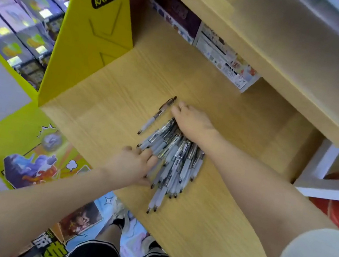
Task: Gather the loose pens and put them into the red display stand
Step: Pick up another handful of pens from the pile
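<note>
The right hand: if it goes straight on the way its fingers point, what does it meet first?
Probably the single pen lying apart from the pile: the right hand points up-left, fingers close to its clip end.

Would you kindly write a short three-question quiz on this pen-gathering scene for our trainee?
1. True or false: one pen lies apart from the pile of pens.
2. Which hand rests at the far end of the pile? A left, B right.
3. Fill in: the pens lie on a ____ shelf.

Key:
1. True; it lies left of the right hand.
2. B; the left hand touches the pile's near left side.
3. Wooden.
</note>
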